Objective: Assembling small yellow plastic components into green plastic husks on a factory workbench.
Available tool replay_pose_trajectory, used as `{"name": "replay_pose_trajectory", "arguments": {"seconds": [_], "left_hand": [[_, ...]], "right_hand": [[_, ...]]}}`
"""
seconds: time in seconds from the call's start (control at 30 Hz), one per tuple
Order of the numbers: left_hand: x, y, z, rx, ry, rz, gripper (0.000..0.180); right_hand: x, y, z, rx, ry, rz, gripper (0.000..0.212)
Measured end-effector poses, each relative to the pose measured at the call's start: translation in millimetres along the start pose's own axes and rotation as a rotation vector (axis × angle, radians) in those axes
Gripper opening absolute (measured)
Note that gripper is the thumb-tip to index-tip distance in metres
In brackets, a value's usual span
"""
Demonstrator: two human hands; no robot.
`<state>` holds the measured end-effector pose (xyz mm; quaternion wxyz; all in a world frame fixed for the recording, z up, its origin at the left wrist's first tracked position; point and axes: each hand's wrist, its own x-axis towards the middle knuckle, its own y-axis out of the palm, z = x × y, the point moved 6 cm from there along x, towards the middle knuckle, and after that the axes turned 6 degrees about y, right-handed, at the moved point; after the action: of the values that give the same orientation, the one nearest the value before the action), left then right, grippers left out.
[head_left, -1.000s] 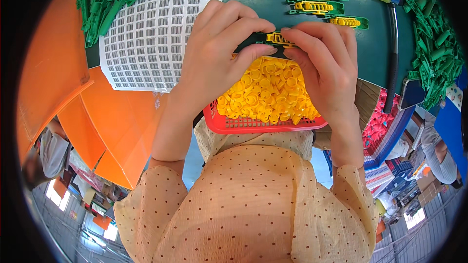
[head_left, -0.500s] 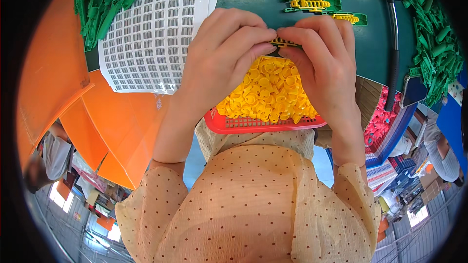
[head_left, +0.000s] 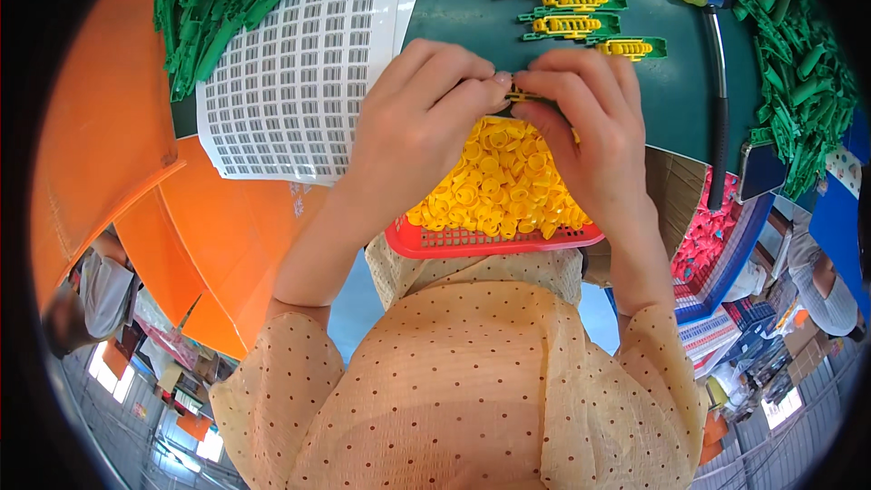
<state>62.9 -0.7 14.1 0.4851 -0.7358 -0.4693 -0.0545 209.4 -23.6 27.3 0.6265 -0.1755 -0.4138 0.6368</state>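
1. Yellow plastic shows as a sliver between a worker's bare hands, where a small piece (head_left: 519,95), mostly hidden by the fingers, is held just above the far side of a red basket (head_left: 494,249).
2. The left hand (head_left: 419,118) pinches the piece's left end between thumb and bent fingers; the right hand (head_left: 590,113) pinches the other end, the fingertips of both hands nearly meeting.
3. Yellow rings (head_left: 494,177) lie heaped in the basket, below and between the wrists.
4. Beyond the hands, yellow-and-green clips (head_left: 567,27) lie in a staggered line on a dark green table (head_left: 671,109).
5. To the right lie a hammer (head_left: 717,63) with a black grip, a phone (head_left: 762,171) and a pile of green parts (head_left: 807,82).
6. To the left, a white sheet (head_left: 281,82) of printed labels lies beside another green pile (head_left: 218,9).
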Motion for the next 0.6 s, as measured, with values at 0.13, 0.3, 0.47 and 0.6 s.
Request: {"name": "replay_pose_trajectory", "arguments": {"seconds": [0.13,0.3,0.47,0.6], "left_hand": [[-1.5,-2.5,-1.5,-0.068,-0.055,-0.085,0.018],[1.4,-20.3,9.5,-0.011,-0.076,-0.213,0.021],[17.1,-54.4,38.4,0.309,-0.141,-0.341,0.018],[34.0,-66.5,55.4,0.441,-0.112,-0.361,0.017]], "right_hand": [[-5.2,-4.6,-4.0,-0.056,0.016,-0.022,0.028],[-12.0,-23.4,-23.3,-0.172,0.068,-0.145,0.026],[-11.8,-34.9,-27.1,-0.177,0.082,-0.194,0.025],[-11.9,-37.1,-22.3,-0.106,0.074,-0.204,0.024]]}}
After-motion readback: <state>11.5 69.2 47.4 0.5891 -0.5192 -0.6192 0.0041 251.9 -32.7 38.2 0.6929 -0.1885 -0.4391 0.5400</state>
